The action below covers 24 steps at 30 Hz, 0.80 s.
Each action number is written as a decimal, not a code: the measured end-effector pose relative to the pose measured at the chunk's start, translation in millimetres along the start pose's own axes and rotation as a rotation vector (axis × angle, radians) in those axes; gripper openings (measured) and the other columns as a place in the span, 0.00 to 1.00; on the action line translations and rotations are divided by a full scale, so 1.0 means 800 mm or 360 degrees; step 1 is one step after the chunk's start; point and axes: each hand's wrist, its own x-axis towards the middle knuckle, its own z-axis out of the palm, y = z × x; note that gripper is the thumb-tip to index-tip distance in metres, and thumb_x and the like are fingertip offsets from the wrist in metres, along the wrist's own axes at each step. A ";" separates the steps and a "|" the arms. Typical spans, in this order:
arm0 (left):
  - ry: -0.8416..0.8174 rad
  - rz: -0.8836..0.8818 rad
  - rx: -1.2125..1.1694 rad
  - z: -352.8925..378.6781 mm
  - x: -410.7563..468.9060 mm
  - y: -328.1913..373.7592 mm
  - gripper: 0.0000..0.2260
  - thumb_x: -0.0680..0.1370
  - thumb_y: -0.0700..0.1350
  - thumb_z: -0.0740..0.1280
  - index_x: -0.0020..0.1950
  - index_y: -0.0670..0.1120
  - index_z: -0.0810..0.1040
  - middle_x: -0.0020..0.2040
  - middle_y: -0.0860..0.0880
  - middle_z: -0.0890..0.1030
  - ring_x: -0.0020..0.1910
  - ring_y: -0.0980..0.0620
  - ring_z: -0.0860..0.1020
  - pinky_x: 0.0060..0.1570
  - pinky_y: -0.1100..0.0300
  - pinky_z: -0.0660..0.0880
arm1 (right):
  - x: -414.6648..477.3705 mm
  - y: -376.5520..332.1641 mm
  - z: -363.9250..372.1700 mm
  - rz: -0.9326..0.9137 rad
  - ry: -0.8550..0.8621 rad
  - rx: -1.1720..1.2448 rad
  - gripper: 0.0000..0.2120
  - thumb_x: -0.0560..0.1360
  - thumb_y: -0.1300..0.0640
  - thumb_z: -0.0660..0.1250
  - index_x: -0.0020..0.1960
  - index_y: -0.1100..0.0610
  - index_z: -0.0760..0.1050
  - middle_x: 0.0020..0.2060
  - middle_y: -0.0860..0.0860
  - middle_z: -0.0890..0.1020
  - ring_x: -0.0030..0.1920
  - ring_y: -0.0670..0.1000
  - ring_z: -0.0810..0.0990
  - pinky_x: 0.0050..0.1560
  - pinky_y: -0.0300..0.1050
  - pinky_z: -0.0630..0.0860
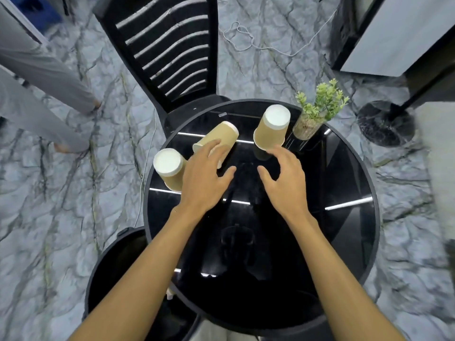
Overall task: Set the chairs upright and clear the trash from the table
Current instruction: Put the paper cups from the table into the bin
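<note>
Three tan paper cups stand or lie on the round black glass table (344,242). One cup (170,171) stands upside down at the left rim. A second cup (221,135) lies on its side in the middle. A third cup (272,127) stands upside down at the back. My left hand (206,175) hovers open over the lying cup, fingers spread and partly covering it. My right hand (285,178) is open just in front of the back cup, not touching it. A black slatted chair (172,52) stands upright behind the table.
A small green plant in a glass pot (315,114) sits at the table's back right edge. A black round bin (118,271) stands at the left front of the table. A person's grey-trousered legs (44,94) are at the left. A white cable (246,38) lies on the marble floor.
</note>
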 end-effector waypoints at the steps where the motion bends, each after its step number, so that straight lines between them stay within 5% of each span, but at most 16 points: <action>1: 0.0023 0.0003 0.0022 0.002 0.015 -0.001 0.21 0.76 0.52 0.69 0.69 0.52 0.74 0.73 0.52 0.70 0.71 0.50 0.68 0.70 0.50 0.66 | 0.014 0.001 0.001 -0.0015 0.0045 -0.0023 0.21 0.76 0.53 0.69 0.68 0.54 0.72 0.69 0.49 0.73 0.70 0.49 0.67 0.72 0.44 0.63; 6: 0.0044 0.0002 0.0124 0.019 0.076 -0.013 0.23 0.73 0.52 0.71 0.68 0.54 0.74 0.73 0.50 0.71 0.71 0.50 0.68 0.71 0.49 0.63 | 0.079 0.006 0.012 -0.0085 0.0223 -0.0099 0.23 0.75 0.55 0.70 0.68 0.56 0.71 0.73 0.53 0.67 0.71 0.53 0.64 0.67 0.43 0.61; 11: -0.0066 -0.0066 0.0241 0.040 0.102 -0.028 0.26 0.72 0.54 0.72 0.70 0.56 0.72 0.72 0.51 0.71 0.71 0.48 0.69 0.68 0.45 0.66 | 0.122 0.013 0.023 -0.0094 0.0215 -0.0150 0.24 0.74 0.55 0.71 0.68 0.55 0.71 0.75 0.57 0.62 0.74 0.56 0.61 0.73 0.52 0.62; 20: -0.0116 -0.0213 0.0042 0.036 0.087 -0.019 0.25 0.74 0.54 0.71 0.70 0.61 0.71 0.73 0.60 0.68 0.69 0.55 0.69 0.53 0.55 0.63 | 0.125 0.028 0.023 -0.0086 0.0134 -0.0039 0.23 0.75 0.60 0.71 0.68 0.51 0.73 0.75 0.55 0.63 0.74 0.53 0.62 0.68 0.34 0.57; 24: -0.0100 -0.0204 -0.0012 0.032 0.061 -0.017 0.24 0.73 0.54 0.71 0.69 0.60 0.72 0.72 0.60 0.68 0.69 0.56 0.69 0.56 0.59 0.63 | 0.104 0.021 0.011 -0.0110 0.0098 -0.0019 0.23 0.74 0.58 0.71 0.68 0.49 0.73 0.74 0.54 0.64 0.73 0.52 0.63 0.68 0.38 0.60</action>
